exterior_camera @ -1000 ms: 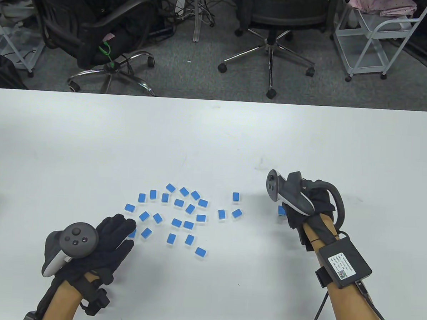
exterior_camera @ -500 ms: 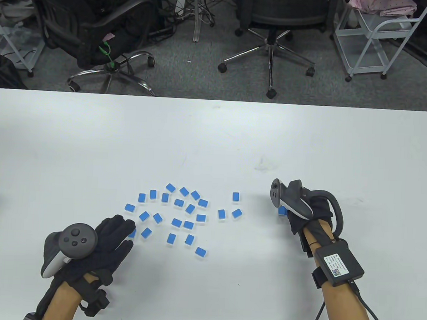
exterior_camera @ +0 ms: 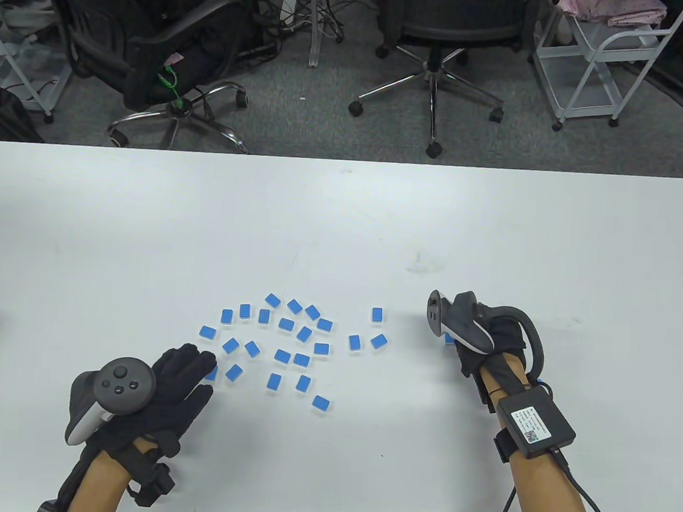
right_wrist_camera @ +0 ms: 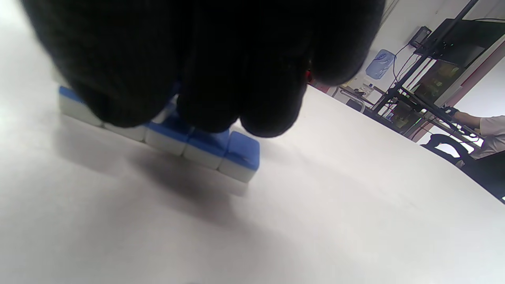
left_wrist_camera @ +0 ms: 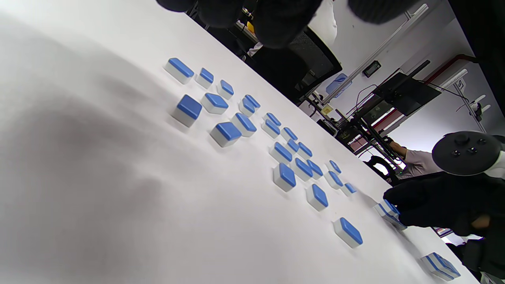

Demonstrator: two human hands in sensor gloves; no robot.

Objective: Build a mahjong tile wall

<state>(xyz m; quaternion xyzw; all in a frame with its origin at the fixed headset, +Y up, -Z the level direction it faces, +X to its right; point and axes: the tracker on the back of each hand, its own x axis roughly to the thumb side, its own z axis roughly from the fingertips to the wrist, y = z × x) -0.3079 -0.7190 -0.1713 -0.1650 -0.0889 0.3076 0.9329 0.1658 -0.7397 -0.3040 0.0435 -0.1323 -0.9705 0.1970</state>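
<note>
Several blue-backed white mahjong tiles (exterior_camera: 303, 334) lie scattered face down mid-table, also seen in the left wrist view (left_wrist_camera: 281, 153). My left hand (exterior_camera: 195, 368) lies flat and open at the scatter's near-left edge, fingertips over one tile (exterior_camera: 212, 373). My right hand (exterior_camera: 457, 345) is off to the right, curled down over a short row of tiles (right_wrist_camera: 205, 150) set side by side. Thumb and fingers close on that row and hide most of it. In the table view only one blue corner (exterior_camera: 449, 338) shows beside the hand. The left wrist view shows my right hand (left_wrist_camera: 398, 205) at the row's end (left_wrist_camera: 388, 211).
The white table (exterior_camera: 343, 222) stretches far behind the tiles. Another small group of tiles (left_wrist_camera: 440, 266) lies beyond my right hand in the left wrist view. Office chairs (exterior_camera: 438, 38) and a white cart (exterior_camera: 603, 64) stand on the floor past the far edge.
My right hand has drawn slightly toward the near edge and settled lower over the tile row. The left hand and the scattered tiles have not moved.
</note>
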